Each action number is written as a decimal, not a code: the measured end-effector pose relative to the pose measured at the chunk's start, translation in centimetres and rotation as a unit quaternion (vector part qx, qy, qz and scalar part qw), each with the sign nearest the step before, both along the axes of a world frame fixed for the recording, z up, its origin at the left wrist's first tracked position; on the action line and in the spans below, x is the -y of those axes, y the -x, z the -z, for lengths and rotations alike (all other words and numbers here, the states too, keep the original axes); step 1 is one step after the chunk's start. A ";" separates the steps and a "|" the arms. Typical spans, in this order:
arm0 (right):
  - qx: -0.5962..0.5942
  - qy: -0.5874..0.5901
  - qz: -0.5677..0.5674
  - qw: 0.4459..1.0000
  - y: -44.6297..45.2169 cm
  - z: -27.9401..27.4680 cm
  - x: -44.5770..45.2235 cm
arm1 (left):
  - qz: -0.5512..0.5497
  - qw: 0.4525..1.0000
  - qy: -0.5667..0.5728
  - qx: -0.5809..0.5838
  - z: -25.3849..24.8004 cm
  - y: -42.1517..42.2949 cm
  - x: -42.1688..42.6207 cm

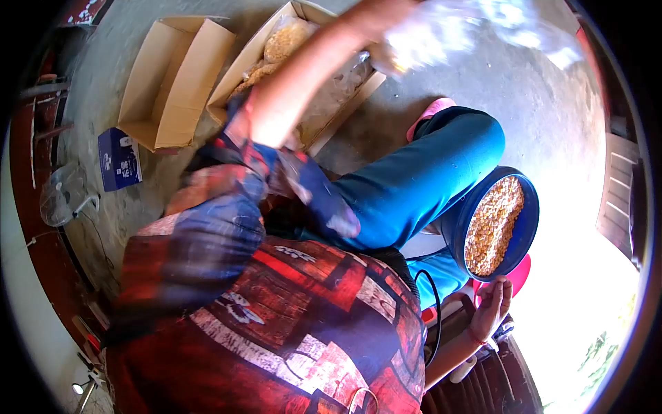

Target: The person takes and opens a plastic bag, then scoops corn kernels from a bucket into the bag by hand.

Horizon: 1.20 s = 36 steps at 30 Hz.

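My left hand (396,10) is at the top edge, smeared by motion and partly cut off. A clear plastic bag (476,31), also blurred, hangs in the air from it; the fingers themselves do not show. Lower right, my right hand (492,307) has its fingers bent together at the rim of a dark blue bucket (452,224). The bucket is tilted towards me beside my knee. Yellow-orange grains like corn kernels (494,224) lie inside it.
An open cardboard box (372,86) beyond my left arm contains clear bags, some with yellow kernels (286,40). Left of it stand another open cardboard box (172,83), a blue printed box (118,160) and a fan (65,193). A pink basin (520,272) shows behind the bucket.
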State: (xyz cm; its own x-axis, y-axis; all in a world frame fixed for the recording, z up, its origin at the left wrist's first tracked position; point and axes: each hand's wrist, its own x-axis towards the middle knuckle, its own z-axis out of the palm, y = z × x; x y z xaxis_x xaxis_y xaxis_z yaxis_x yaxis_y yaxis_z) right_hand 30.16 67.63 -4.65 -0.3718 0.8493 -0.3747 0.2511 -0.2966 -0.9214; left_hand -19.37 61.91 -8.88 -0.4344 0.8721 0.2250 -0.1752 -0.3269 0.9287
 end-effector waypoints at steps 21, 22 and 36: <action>0.086 0.074 -0.023 0.993 0.1 4.6 4.1 | -0.171 0.807 0.290 -0.486 23.5 2.1 6.4; 0.069 0.082 -0.020 0.994 -0.1 4.7 4.4 | -0.094 0.790 0.426 -0.431 24.8 2.3 5.6; 0.176 0.202 0.386 0.883 -24.4 19.7 19.3 | 0.020 0.824 0.567 -0.007 25.8 2.5 7.8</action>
State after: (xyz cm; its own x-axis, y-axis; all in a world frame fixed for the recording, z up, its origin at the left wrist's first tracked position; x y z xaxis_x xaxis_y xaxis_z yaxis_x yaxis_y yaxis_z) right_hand 54.53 48.29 -24.34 0.4586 0.5688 -0.6827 0.0792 -0.7914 -0.6062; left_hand -21.87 54.14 -34.73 -0.4053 0.5389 -0.7385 -0.1514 0.7571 0.6355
